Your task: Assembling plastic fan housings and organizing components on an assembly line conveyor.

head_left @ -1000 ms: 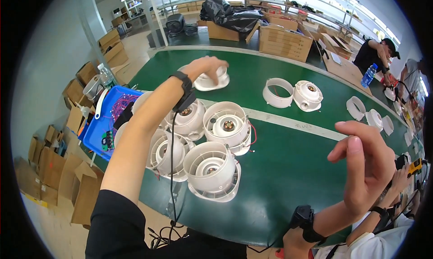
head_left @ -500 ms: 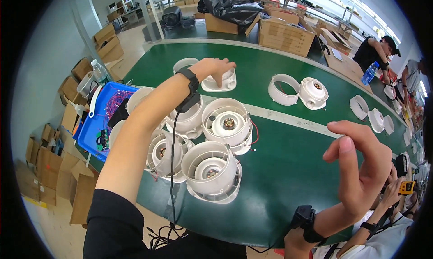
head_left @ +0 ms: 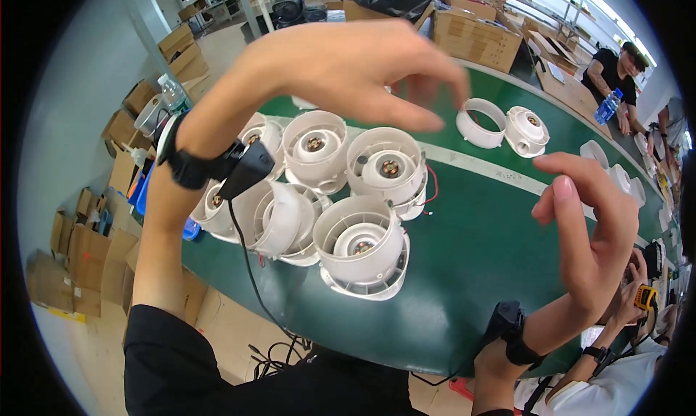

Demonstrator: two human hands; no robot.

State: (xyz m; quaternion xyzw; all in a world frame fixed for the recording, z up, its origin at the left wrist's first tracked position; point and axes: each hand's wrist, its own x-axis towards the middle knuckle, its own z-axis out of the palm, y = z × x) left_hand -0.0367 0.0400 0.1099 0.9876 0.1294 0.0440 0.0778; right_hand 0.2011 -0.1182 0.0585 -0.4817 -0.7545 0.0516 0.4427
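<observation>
My left hand [head_left: 362, 72] is raised over the far part of the table, empty, its thumb and fingers apart and slightly blurred. Below it stand several white round plastic fan housings with motors in their centres. The nearest fan housing [head_left: 359, 242] sits on a clear-edged base; a second fan housing [head_left: 388, 169] beyond it has a red wire at its side. My right hand [head_left: 591, 231] hovers over the table's right side, fingers loosely bent, nothing in them. Each wrist wears a black strapped device; a cable hangs from the left one [head_left: 250, 169].
Farther right lie a white ring [head_left: 481, 124] and a motor base [head_left: 527, 132], with more white parts beyond. A blue tray [head_left: 143, 191] is mostly behind my left arm. Cardboard boxes [head_left: 76, 264] stand on the floor at left. Co-workers sit along the right side.
My left hand has lifted off the white part at the far side and moved up, right and closer. The view has shifted slightly; my right hand keeps its bent pose.
</observation>
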